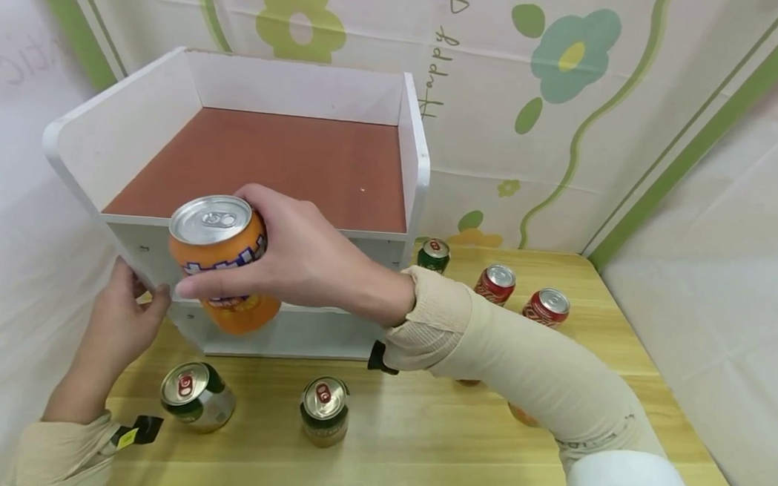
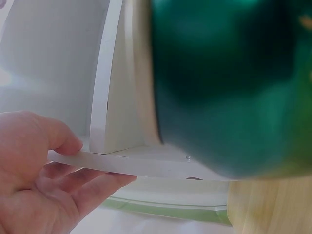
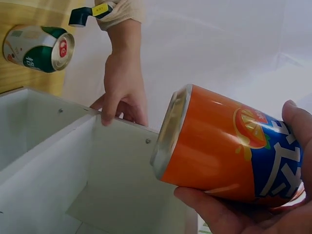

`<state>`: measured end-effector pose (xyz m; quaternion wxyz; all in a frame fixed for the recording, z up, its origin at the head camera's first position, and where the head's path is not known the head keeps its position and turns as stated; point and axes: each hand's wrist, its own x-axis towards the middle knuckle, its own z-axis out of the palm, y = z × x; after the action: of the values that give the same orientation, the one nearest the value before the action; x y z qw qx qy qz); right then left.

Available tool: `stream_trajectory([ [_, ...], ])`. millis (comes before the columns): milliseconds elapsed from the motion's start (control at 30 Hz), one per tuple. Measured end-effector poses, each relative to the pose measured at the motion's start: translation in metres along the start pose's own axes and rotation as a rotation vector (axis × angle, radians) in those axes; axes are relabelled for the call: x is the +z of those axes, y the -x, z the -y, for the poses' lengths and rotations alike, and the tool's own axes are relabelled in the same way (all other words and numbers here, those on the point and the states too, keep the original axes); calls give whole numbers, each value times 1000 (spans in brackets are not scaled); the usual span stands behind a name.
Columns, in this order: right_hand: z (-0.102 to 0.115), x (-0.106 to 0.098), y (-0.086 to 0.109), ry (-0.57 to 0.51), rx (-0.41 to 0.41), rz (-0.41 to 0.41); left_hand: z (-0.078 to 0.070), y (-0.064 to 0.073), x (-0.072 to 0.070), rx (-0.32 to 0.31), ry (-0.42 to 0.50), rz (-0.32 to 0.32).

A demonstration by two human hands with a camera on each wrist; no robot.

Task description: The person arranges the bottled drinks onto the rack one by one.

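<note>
My right hand (image 1: 301, 252) grips an orange soda can (image 1: 240, 316), holding it upright but slightly tilted in front of a white shelf unit (image 1: 131, 134). In the right wrist view, the thumb and fingers wrap the orange can (image 3: 214, 141) near one end, above the shelf's compartments. My left hand (image 1: 119, 323) pinches the front edge of the shelf's left side panel. The left wrist view shows the thumb of the left hand (image 2: 44, 170) on the panel's inner face and the fingers outside. A blurred green can (image 2: 224, 87) fills much of that view.
Two green-and-gold cans, one at left (image 1: 199, 399) and one nearer the middle (image 1: 324, 411), stand before the shelf. Right of it are another green can (image 1: 433, 256) and two red cans (image 1: 495, 283). My right sleeve partly hides orange items there. White curtains surround the wooden table (image 1: 429, 454).
</note>
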<state>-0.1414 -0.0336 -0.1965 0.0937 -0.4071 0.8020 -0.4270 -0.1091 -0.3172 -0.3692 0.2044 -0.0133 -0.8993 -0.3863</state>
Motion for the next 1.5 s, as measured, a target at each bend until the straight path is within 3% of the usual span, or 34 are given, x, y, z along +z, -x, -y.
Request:
stream_trajectory([
  [233, 19, -7, -16, 68, 24, -29, 1, -2, 4, 20, 21, -13],
  [600, 35, -17, -41, 87, 66, -72, -3, -2, 2, -19, 36, 11],
  [867, 40, -20, -56, 84, 120, -101, -2, -3, 4, -5, 40, 11],
  [1167, 41, -20, -73, 21, 122, -123, 0, 0, 3, 14, 49, -1],
  [1500, 34, -12, -93, 51, 150, -161, -1, 2, 1, 7, 53, -4],
])
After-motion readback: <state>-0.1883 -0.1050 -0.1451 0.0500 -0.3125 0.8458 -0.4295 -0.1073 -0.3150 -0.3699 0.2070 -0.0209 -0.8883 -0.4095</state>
